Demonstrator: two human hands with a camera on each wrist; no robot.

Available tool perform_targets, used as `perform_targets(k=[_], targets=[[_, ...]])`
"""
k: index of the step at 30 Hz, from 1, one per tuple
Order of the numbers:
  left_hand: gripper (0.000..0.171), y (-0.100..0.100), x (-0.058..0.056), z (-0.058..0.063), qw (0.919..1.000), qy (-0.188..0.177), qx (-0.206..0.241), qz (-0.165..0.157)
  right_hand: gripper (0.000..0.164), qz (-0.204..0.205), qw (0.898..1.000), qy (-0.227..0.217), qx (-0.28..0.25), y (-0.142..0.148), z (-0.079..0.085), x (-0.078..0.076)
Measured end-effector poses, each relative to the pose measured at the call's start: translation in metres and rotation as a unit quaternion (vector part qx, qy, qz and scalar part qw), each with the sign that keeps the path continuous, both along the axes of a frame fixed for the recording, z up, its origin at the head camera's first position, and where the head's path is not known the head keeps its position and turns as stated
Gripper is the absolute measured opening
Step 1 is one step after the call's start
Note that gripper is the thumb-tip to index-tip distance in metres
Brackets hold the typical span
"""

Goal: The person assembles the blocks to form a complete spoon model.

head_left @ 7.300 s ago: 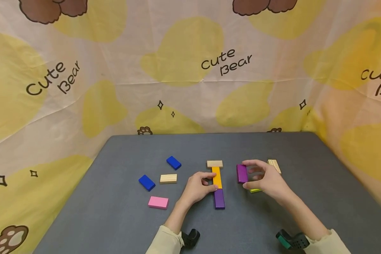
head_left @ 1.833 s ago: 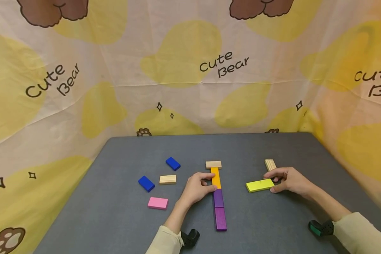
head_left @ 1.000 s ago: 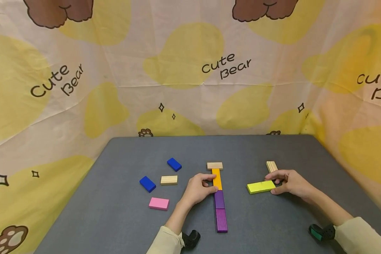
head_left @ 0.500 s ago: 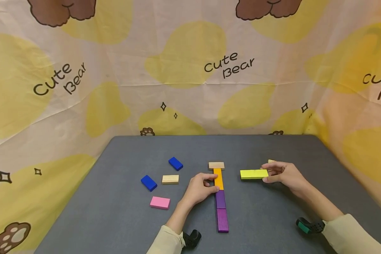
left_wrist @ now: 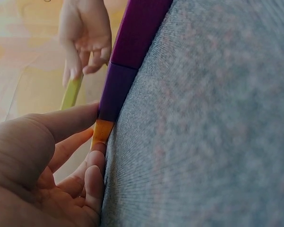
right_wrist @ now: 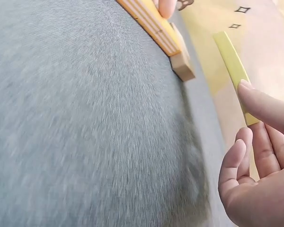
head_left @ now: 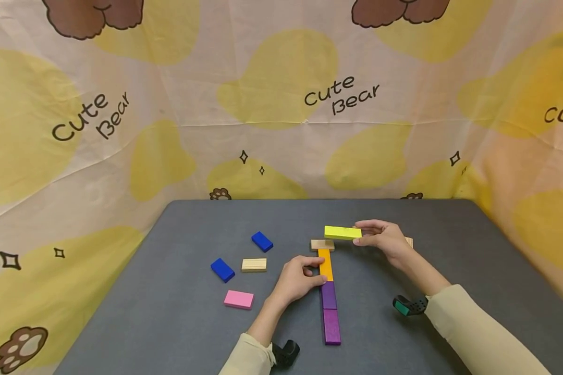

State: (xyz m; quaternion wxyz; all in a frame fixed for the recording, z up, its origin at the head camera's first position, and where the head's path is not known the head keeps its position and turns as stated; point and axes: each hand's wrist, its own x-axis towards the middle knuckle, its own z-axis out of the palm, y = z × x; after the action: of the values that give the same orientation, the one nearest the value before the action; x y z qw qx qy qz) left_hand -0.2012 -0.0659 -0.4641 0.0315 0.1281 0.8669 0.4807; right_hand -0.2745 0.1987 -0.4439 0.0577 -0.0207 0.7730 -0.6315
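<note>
An orange block point(head_left: 326, 271) lies in the middle of the table, and my left hand point(head_left: 293, 280) holds it with thumb and index finger at its left side. Two purple blocks, a darker one point(head_left: 328, 296) and a redder one point(head_left: 331, 327), continue the line end to end toward me. Crosswise at the far end sits a plain wooden block point(head_left: 322, 245). My right hand point(head_left: 386, 241) pinches a yellow-green block point(head_left: 342, 233) by its right end. In the right wrist view this yellow-green block point(right_wrist: 233, 66) is raised off the table, near the wooden block point(right_wrist: 181, 67).
On the left lie two blue blocks, one farther point(head_left: 262, 241) and one nearer point(head_left: 222, 270), a grooved wooden block point(head_left: 254, 265) and a pink block point(head_left: 239, 299). Another wooden block point(head_left: 409, 242) is mostly hidden behind my right hand. A printed cloth point(head_left: 272, 104) hangs behind the grey table point(head_left: 178, 333).
The redder purple block went from my right hand to the line's near end. My right hand then took the yellow-green block and carried it left and away; my left hand stayed put.
</note>
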Motion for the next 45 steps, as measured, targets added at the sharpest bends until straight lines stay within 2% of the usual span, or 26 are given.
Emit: perform_targets(k=[14, 23, 30, 33, 39, 45], targets=[[0.039, -0.002, 0.0, 0.002, 0.9999, -0.015, -0.005, -0.001, 0.053, 0.012, 1.0, -0.007, 0.02, -0.035, -0.009, -0.018], [0.038, -0.003, 0.0, 0.002, 0.9998, -0.019, -0.011, 0.002, 0.054, -0.012, 0.999, -0.035, 0.025, -0.049, -0.013, -0.025], [0.039, 0.0, 0.0, 0.002, 0.9999, -0.016, -0.004, 0.001, 0.05, -0.025, 0.998, -0.034, 0.036, -0.051, -0.015, -0.028], [0.038, 0.001, -0.001, 0.0, 0.9999, -0.01, -0.005, 0.001, 0.047, -0.018, 0.998, -0.03, 0.044, -0.048, -0.017, -0.028], [0.038, 0.001, -0.001, 0.0, 1.0, -0.001, -0.004, 0.0, 0.045, 0.023, 0.998, -0.014, 0.058, -0.042, -0.02, -0.027], [0.039, -0.001, 0.0, 0.0, 1.0, -0.003, -0.003, 0.001, 0.039, 0.022, 0.996, -0.012, 0.08, -0.046, -0.022, -0.029]])
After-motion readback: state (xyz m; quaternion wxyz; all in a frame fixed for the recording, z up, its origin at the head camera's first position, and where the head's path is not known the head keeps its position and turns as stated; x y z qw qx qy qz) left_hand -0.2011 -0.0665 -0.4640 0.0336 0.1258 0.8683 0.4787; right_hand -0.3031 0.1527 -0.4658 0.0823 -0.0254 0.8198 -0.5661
